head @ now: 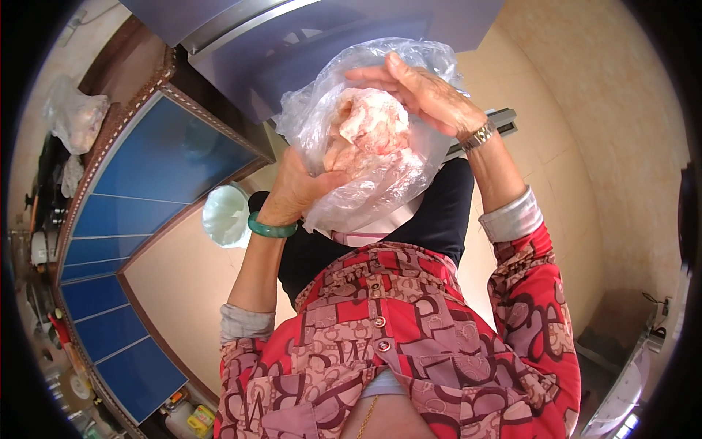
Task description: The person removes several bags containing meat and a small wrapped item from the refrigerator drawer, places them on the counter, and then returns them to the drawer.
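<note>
A clear plastic bag [367, 203] is in front of me above my lap, its mouth spread wide. Inside it lies a pale pink lump of raw meat [373, 126], with folded, skin-like pieces on top. My left hand [301, 184], below a green bangle, grips the near left side of the bag, thumb over the plastic. At the far right of the opening is my right hand [422, 93], a metal watch on its wrist. Its fingers are spread beside the meat, some partly hidden behind it; whether they touch the meat is unclear.
A blue-grey refrigerator-like front [329, 60] with a metal handle strip stands just beyond the bag. Blue cabinets [159, 148] under a brown counter run along the left. A lined waste bin [225, 217] stands on the floor. Another filled plastic bag [77, 115] sits on the counter.
</note>
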Demonstrator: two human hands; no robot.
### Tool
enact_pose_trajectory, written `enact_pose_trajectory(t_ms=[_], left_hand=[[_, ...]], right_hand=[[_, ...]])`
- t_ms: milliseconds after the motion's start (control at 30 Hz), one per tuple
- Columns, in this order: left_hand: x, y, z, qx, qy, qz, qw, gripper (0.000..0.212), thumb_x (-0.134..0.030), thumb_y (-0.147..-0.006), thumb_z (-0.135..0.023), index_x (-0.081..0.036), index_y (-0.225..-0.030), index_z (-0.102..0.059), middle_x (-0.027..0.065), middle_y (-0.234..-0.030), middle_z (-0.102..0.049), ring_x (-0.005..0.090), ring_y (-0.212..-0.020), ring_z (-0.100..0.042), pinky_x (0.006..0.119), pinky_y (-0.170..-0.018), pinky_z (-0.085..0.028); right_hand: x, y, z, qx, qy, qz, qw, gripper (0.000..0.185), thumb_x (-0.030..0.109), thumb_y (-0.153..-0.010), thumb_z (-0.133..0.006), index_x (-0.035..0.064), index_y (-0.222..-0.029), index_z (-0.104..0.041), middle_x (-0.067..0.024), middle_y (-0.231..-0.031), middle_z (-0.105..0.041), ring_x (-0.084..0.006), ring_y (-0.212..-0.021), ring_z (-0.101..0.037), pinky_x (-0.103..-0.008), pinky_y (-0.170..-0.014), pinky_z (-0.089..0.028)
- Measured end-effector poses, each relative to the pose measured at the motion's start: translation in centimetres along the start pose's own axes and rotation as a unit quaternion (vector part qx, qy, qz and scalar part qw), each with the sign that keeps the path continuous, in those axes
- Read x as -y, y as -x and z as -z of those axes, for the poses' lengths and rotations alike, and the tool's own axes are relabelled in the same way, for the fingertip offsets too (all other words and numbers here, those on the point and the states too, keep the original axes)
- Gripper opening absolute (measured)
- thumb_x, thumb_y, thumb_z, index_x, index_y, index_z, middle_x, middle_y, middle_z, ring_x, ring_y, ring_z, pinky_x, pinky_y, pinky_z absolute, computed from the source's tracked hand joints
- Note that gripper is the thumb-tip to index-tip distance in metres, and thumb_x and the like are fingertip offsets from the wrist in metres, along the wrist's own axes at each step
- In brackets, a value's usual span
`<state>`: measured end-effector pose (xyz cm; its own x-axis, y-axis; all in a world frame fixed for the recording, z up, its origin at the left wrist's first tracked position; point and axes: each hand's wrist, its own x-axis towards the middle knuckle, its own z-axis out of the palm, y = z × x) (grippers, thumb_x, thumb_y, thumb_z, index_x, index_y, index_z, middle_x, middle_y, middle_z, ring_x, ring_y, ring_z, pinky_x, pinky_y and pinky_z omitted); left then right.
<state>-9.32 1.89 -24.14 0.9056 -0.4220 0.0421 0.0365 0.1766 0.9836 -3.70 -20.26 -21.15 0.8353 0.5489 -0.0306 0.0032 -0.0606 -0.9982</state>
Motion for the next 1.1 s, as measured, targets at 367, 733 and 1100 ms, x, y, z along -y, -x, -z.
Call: enact_pose_trajectory(t_ms=[367,733,1100], left_hand=[[0.2,-2.1,1.5,-0.021,0.150,-0.060,0.987,0.081,-0.022,-0.063,-0.073,0.003,-0.128,-0.034,0.0139,-0.120,-0.048,0.0214,-0.106,-0.053,0.032,-0.089,-0.046],[0.4,-2.9,2.1,-0.027,0.207,-0.043,0.977,0.068,-0.028,-0.077,-0.060,-0.002,-0.133,-0.031,0.0137,-0.129,-0.044,0.0263,-0.115,-0.047,0.039,-0.099,-0.038],[-1.1,-3.7,0.7,-0.055,0.304,-0.025,0.951,0.071,-0.022,-0.073,-0.068,0.005,-0.129,-0.033,0.0150,-0.122,-0.048,0.0243,-0.107,-0.053,0.037,-0.093,-0.044]], right_hand=[[1.8,4.3,-2.5,-0.134,0.206,0.101,0.964,0.095,0.039,-0.066,-0.076,0.0141,-0.140,-0.023,-0.0112,-0.135,-0.039,-0.0275,-0.120,-0.043,-0.0395,-0.100,-0.033],[0.7,4.5,-4.3,-0.205,0.380,0.141,0.891,0.099,0.006,-0.057,-0.078,0.0122,-0.140,-0.022,-0.0137,-0.139,-0.034,-0.0329,-0.118,-0.044,-0.0381,-0.099,-0.036],[0.4,5.5,-2.9,-0.294,0.428,0.230,0.823,0.068,-0.008,-0.067,-0.058,0.0106,-0.130,-0.042,-0.0132,-0.110,-0.057,-0.0273,-0.106,-0.053,-0.0340,-0.088,-0.043]])
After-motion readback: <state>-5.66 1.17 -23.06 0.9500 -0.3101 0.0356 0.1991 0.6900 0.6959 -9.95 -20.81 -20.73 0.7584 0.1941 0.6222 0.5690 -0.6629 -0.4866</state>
